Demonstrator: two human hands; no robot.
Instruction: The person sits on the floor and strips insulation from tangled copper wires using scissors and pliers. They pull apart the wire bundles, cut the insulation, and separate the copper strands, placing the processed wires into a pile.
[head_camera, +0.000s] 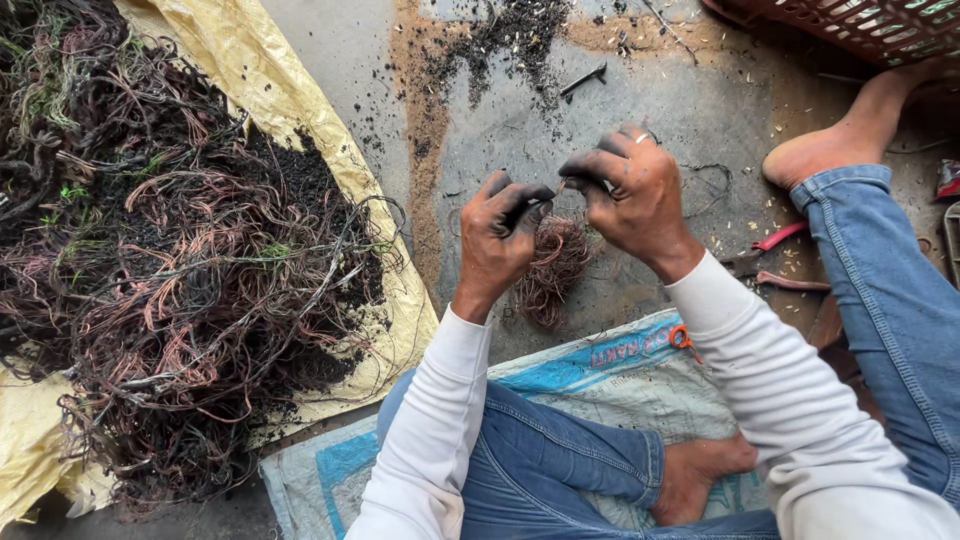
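Observation:
My left hand (503, 235) and my right hand (630, 195) are both soot-blackened and held close together over the concrete floor. Each pinches one end of a thin burnt wire (560, 188) stretched between the fingertips. Just below the hands lies a small bundle of bare copper strands (553, 268) on the floor. At the left, a big heap of tangled burnt wires (170, 250), black and copper-coloured, rests on a yellow sheet (290, 95).
I sit on a white and blue woven sack (620, 365), in jeans with bare feet. Red-handled pliers (775, 262) lie on the floor at the right. A red plastic basket (870, 22) stands at the top right. Black ash (515, 40) is scattered at the top.

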